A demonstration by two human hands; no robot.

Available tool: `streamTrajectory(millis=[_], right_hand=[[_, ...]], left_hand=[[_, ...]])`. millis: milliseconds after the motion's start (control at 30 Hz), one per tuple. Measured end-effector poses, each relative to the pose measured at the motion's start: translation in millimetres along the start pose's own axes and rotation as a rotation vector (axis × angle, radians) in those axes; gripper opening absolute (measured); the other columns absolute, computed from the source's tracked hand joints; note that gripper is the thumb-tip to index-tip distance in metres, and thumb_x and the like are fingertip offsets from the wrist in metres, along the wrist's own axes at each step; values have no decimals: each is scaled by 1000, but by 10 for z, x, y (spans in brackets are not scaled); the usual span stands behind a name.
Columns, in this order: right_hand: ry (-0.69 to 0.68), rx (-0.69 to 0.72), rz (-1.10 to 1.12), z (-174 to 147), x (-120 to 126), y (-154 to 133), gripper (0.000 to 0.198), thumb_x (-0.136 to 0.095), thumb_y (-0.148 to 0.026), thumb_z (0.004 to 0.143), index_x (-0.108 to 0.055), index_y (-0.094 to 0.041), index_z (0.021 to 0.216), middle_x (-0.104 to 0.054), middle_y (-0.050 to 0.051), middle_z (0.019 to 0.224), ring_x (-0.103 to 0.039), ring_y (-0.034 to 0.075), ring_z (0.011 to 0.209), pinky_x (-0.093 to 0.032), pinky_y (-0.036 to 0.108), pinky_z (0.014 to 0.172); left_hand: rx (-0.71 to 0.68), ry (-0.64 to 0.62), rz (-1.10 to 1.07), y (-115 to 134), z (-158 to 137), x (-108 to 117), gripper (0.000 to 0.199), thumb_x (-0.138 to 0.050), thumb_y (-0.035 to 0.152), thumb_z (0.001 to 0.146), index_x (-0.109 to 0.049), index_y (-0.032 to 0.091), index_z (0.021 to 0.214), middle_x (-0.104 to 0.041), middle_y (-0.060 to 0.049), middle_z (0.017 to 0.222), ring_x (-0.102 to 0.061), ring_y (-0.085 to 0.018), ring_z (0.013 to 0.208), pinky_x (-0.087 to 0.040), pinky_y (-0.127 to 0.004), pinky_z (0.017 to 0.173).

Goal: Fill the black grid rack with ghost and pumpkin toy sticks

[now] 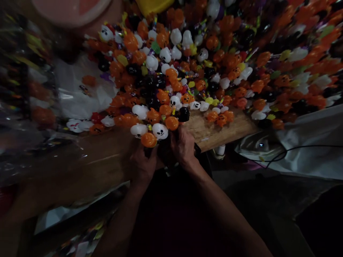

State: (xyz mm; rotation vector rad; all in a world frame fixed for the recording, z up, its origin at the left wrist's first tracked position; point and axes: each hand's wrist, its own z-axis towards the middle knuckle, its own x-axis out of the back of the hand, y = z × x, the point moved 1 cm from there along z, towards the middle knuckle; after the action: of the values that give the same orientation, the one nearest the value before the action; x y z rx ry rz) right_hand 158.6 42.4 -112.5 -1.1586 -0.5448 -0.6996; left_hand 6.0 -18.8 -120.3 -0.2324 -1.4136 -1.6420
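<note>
At the near edge of the wooden table, my left hand is closed just below a small cluster of plastic Halloween toys. The cluster has a white skull head, another white head and an orange pumpkin head. My right hand is beside it, fingers curled under an orange head and a black round head. The lower parts of these toys are hidden by my hands and the dark.
A large pile of orange, white and black toys covers the wooden table. Clear plastic bags lie on the left. A pink basin stands at the back left. A black cable crosses white sheeting at right.
</note>
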Motion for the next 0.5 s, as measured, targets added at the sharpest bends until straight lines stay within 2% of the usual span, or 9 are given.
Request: streamTrajectory(millis=[133, 267, 333, 400, 500], right_hand=[[59, -35, -9, 2, -88, 6, 15, -56, -33, 96, -62, -19, 96, -71, 10, 85, -67, 23, 77, -49, 31, 68], [31, -60, -6, 27, -92, -9, 19, -58, -33, 96, -63, -17, 104, -72, 13, 90, -69, 26, 84, -52, 34, 72], [-1, -31, 27, 12, -4, -5, 23, -58, -33, 97, -64, -16, 111, -73, 13, 94, -70, 27, 85, -53, 35, 74], [-20, 68, 95, -29, 165, 20, 24, -58, -33, 98, -65, -17, 114, -74, 12, 97, -70, 26, 88, -55, 36, 78], [43, 186, 173, -51, 495, 123, 21, -54, -32, 101, -68, -21, 109, -75, 9, 96, -71, 23, 87, -57, 36, 82]], left_hand=[[19, -8, -6, -8, 5, -35, 36, -70, 51, 85, -72, 18, 98, -75, -10, 82, -72, -27, 75, -55, -36, 73], [42, -49, -21, -30, 10, -47, 35, -70, 48, 85, -70, 17, 103, -75, -9, 84, -72, -26, 76, -56, -37, 75], [46, -65, -57, -30, -18, 4, 38, -70, 47, 86, -69, 17, 109, -76, -9, 90, -73, -25, 81, -58, -35, 77], [36, -48, -140, 12, -71, 120, 37, -69, 45, 88, -66, 18, 113, -76, -8, 94, -74, -23, 85, -58, -33, 77], [-116, 102, -184, 237, -141, 363, 24, -67, 34, 92, -62, 20, 111, -74, -7, 101, -73, -21, 94, -59, -34, 85]])
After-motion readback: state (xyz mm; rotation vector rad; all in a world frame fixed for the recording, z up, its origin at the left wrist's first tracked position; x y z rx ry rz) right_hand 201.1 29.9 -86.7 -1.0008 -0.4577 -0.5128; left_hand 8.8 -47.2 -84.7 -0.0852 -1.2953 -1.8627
